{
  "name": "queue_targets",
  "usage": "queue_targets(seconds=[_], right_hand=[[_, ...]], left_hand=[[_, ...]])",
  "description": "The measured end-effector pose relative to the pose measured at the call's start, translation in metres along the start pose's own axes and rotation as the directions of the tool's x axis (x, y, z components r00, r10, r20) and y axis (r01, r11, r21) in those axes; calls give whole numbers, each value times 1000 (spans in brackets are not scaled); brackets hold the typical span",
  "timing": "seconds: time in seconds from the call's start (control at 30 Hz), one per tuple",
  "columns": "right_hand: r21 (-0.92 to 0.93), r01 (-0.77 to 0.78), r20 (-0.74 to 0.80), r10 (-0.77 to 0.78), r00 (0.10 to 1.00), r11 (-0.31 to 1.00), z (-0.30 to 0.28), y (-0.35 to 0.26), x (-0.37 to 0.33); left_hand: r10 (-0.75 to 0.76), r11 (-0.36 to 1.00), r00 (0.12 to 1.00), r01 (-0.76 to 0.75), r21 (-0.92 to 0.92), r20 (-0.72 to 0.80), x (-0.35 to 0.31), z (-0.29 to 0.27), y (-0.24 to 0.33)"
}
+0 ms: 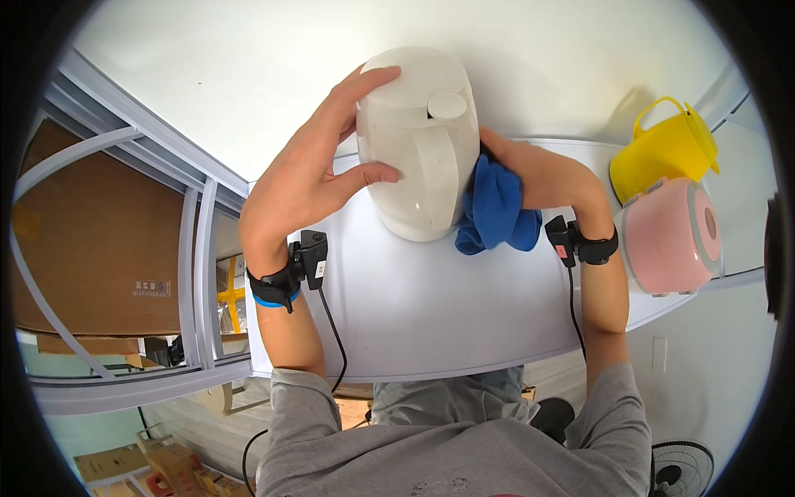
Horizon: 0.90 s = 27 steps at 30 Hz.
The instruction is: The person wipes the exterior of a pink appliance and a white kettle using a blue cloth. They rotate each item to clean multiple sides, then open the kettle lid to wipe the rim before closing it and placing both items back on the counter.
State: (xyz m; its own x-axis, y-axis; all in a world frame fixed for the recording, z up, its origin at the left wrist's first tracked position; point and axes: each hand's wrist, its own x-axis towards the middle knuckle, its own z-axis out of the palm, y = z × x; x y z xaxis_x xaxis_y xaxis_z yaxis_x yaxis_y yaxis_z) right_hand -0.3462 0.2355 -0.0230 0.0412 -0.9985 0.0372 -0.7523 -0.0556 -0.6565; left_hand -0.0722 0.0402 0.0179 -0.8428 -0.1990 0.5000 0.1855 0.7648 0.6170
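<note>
A white kettle (pixel 397 157) is held over the far side of the white table, its lid and pale handle turned toward me. My left hand (pixel 319 153) wraps round its left side, fingers over the top and thumb against the front of the body. At the kettle's right side my right hand (pixel 538 170) is closed on a blue cloth (pixel 495 207). The cloth hangs in folds below the hand and touches the kettle. The right fingertips are hidden behind the cloth and kettle. I cannot tell whether the kettle's base rests on the table.
The white table (pixel 431 315) meets a white wall at the back. On its right stand a yellow jug (pixel 658 157) and a pink, rounded appliance (pixel 671 236). A metal-framed rack (pixel 199 265) with a large cardboard box (pixel 99 240) borders the left. A fan (pixel 683 468) stands at lower right.
</note>
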Motion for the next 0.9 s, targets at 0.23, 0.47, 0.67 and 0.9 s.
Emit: queue_targets(seconds=[0.23,0.47,0.67,0.9], right_hand=[[-87,-24,-35,21,999,996,-7,3,-2],[0,275,-398,-252,882,961,-24,-14,-6],[-60,383,-488,-362,795,922,-11,-33,-2],[145,157,-217,-124,968,977,-1,-4,3]], left_hand=[[-83,956,997,76,282,10,-7,-4,28],[-149,974,989,150,173,-15,-10,16,47],[-177,931,981,192,312,-75,-6,31,53],[-185,935,982,190,298,-45,-3,25,50]])
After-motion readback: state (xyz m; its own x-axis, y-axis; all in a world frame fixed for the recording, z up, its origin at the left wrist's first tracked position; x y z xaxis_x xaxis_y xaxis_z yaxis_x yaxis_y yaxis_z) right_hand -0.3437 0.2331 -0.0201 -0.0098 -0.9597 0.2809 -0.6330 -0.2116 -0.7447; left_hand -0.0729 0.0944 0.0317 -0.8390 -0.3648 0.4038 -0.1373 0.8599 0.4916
